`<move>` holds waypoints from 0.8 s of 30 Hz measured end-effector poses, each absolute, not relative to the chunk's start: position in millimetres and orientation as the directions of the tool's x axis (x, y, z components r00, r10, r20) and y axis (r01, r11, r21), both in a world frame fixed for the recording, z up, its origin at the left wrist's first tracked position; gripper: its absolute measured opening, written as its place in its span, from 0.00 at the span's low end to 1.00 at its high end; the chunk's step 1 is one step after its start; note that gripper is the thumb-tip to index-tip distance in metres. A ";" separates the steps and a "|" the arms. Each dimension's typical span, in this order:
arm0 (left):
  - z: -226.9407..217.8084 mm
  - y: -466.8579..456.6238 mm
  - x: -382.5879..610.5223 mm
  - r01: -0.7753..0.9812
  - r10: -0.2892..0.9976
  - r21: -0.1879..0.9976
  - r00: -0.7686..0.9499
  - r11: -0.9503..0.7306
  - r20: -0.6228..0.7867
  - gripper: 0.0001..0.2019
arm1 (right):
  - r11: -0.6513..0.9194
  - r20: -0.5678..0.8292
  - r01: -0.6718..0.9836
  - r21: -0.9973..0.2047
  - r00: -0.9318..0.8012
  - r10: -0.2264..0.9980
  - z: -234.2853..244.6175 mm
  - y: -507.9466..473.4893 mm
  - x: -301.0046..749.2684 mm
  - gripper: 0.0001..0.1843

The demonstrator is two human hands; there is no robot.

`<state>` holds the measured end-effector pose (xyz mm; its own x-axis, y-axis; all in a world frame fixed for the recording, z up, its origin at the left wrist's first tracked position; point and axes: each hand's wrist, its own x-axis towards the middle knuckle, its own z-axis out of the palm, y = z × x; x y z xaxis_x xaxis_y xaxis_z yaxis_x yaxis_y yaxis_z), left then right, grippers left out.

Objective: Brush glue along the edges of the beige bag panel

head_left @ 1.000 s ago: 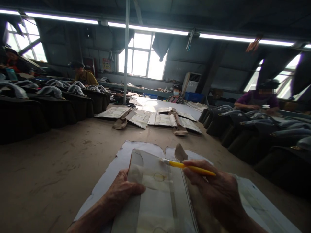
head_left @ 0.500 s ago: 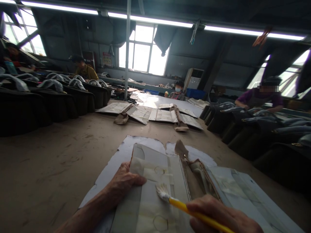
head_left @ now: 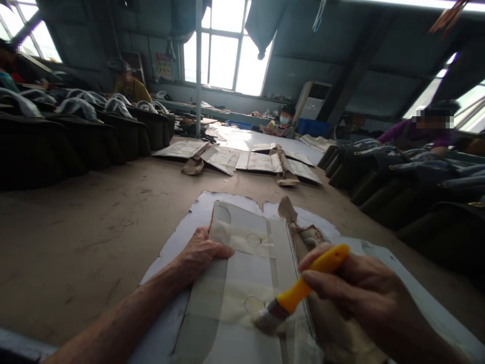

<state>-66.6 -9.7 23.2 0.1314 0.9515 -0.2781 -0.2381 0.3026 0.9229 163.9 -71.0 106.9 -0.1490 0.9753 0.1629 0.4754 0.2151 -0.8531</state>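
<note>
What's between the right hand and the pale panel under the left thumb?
The yellow brush: in the head view, its handle is in the right hand, its bristles apparently touching the pale panel.

Panel (head_left: 242, 283): long and pale, with two dark loops and yellowish strips, lying toward the near edge of the table (head_left: 94, 227).
Brush (head_left: 297, 292): yellow-handled, slanting over the panel, its bristles meeting the surface beside the nearer loop.
</note>
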 end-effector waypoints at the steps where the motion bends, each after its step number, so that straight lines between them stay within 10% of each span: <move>1: 22.4 -9.4 -66.9 -0.230 0.954 0.928 0.133 0.292 -0.268 0.17 | 0.232 0.173 0.480 -0.846 -0.165 0.971 107.1 -66.1 158.4 0.10; 19: 21.0 -10.1 -65.4 -0.188 0.951 0.942 0.191 0.277 -0.241 0.16 | 0.624 0.722 0.663 -0.413 -0.179 0.668 103.4 -45.3 159.9 0.04; 24: 21.1 -8.7 -65.8 -0.175 0.952 0.948 0.207 0.264 -0.227 0.17 | 0.699 0.657 0.635 -0.329 -0.377 0.653 97.8 -52.5 150.5 0.02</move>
